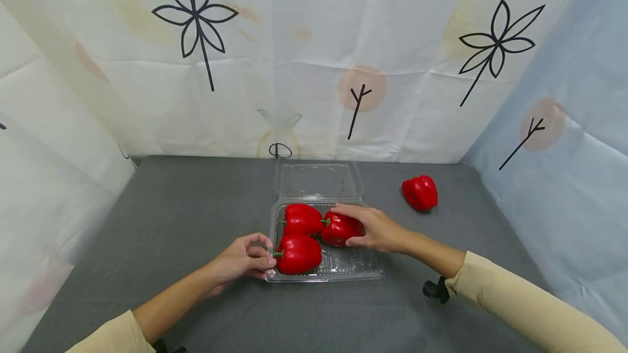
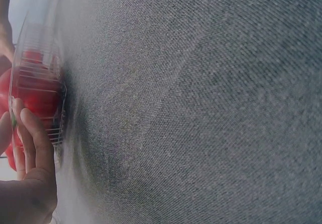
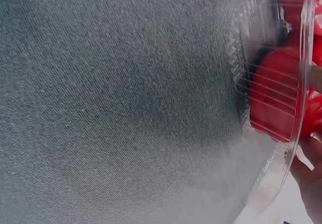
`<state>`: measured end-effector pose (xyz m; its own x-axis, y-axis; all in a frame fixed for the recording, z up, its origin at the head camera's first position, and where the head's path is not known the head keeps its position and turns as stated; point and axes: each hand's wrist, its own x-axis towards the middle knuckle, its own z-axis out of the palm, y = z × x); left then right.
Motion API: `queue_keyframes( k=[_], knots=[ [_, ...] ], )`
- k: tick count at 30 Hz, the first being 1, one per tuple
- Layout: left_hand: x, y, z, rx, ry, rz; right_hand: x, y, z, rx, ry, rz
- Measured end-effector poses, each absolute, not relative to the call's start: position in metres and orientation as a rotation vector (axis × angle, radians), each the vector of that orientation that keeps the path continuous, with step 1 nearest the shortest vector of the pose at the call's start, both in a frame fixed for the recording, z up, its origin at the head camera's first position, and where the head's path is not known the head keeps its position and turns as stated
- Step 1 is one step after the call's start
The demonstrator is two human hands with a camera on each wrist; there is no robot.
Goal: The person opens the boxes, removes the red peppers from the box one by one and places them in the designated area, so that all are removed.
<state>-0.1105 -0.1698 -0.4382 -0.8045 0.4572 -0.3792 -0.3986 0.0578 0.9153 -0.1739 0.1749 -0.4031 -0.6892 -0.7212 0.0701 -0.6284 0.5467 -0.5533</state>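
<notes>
The clear box sits on the grey table, its lid opened away toward the printed cloth. Three red peppers lie inside: the far pepper at back left, the near pepper in front of it, and the right pepper beside them. A fourth, the lone pepper, rests on the table to the right of the box.

The right hand grasps the right pepper, fingers over its far side and thumb on its near side. The left hand pinches the box at its near left edge, the wrist view showing fingers along the outer wall.

Handling, as judged from appearance: the peppers seem light and fairly firm, with glossy skin that may slip under a loose hold. A broad grasp around the body suits them better than a pull on the stem. The box appears thin, light and flexible, apt to slide or buckle when pushed; its rim offers the better hold, with gentle pressure.
</notes>
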Motion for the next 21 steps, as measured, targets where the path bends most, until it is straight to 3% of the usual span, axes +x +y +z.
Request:
queue_keyframes(
  k=[21],
  knots=[
    [-0.1105, -0.1702, -0.4393, 0.051, 1.745, 1.805, -0.1802, 0.1723, -0.3961, -1.100, 2.568, -0.799]
  ],
)
